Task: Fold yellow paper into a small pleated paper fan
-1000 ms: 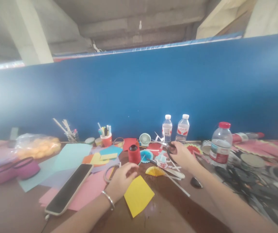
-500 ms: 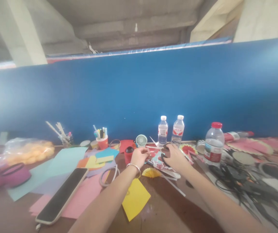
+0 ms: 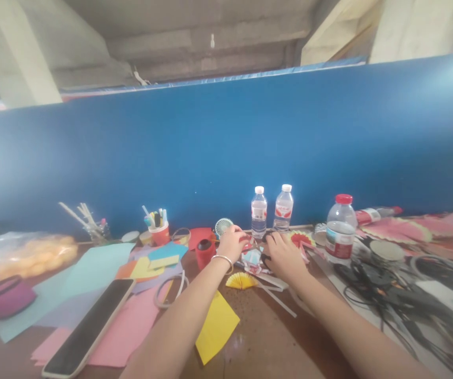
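Observation:
My left hand (image 3: 232,243), with a bracelet at the wrist, is over the near side of a pile of paper scraps (image 3: 253,258). Its fingers are drawn together beside a bit of red; what they hold is too small to make out. Across the pile, my right hand (image 3: 284,255) is curled around black-handled scissors (image 3: 266,260), whose blades are mostly hidden among the scraps. A pleated yellow paper fan (image 3: 241,281) lies just below the hands, with white strips (image 3: 279,302) beside it. Nearer to me is a yellow paper sheet (image 3: 217,326).
Two small water bottles (image 3: 258,213) stand behind the hands, a larger red-capped bottle (image 3: 341,231) to the right. Black cables (image 3: 372,295) tangle at right. On the left are a phone (image 3: 92,326), coloured paper (image 3: 92,268), a red pen cup (image 3: 159,234) and a red container (image 3: 205,254).
My left hand has shifted slightly up and forward over the scraps, now overlapping the small fan behind it. My right hand stays at the scissors. The whole view has moved a little.

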`<action>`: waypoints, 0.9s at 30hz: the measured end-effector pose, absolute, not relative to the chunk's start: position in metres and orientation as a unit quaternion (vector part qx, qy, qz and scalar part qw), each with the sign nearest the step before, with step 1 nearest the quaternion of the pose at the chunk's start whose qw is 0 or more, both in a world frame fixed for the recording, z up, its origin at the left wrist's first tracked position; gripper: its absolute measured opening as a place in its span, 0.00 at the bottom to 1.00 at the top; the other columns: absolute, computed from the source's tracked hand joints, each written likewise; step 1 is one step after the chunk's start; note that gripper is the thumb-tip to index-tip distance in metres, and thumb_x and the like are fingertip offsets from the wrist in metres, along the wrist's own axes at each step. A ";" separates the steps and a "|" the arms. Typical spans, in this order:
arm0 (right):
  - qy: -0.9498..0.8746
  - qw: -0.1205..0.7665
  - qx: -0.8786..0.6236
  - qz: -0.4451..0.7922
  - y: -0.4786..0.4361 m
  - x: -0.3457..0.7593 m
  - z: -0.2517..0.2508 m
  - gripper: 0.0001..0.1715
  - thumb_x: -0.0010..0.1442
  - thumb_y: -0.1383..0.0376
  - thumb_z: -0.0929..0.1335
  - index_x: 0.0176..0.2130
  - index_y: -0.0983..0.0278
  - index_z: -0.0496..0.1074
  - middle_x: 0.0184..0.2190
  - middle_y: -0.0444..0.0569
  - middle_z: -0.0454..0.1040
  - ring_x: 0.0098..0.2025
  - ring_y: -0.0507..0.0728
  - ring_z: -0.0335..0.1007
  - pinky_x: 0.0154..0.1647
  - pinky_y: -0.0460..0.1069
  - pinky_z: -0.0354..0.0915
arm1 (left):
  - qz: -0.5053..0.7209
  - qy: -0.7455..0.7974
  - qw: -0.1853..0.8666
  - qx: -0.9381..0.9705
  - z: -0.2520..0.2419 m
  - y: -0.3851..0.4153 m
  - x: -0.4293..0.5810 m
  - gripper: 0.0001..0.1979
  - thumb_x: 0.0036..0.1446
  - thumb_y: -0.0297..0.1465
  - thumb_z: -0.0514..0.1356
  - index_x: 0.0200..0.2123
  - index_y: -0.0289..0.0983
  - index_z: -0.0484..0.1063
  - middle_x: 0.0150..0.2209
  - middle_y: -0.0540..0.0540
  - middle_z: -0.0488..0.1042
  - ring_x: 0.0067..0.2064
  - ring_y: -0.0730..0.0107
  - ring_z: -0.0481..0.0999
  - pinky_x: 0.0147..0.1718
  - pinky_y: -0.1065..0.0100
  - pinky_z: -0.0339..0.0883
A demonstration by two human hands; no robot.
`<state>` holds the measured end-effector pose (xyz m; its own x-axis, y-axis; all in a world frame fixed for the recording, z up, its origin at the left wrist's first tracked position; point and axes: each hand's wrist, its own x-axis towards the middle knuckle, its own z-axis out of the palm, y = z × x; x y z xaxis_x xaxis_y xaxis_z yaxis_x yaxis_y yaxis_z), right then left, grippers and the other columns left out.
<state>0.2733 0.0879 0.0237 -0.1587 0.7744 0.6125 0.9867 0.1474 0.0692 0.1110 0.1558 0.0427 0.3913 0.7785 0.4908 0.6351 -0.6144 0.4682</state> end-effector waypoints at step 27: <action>-0.728 0.226 -0.621 -0.181 0.089 0.271 0.017 0.17 0.47 0.65 0.65 0.39 0.65 0.63 0.36 0.51 0.63 0.40 0.59 0.57 0.41 0.51 0.52 | 0.365 0.400 0.055 0.839 0.042 0.151 0.104 0.08 0.53 0.26 0.50 0.30 0.36 0.69 0.39 0.46 0.65 0.45 0.67 0.64 0.46 0.64 0.55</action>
<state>0.2710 0.0887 0.0172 -0.1266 0.8234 0.5532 0.9865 0.1629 -0.0168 0.1042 0.1507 0.0418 0.4139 0.7110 0.5685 0.6301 -0.6745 0.3848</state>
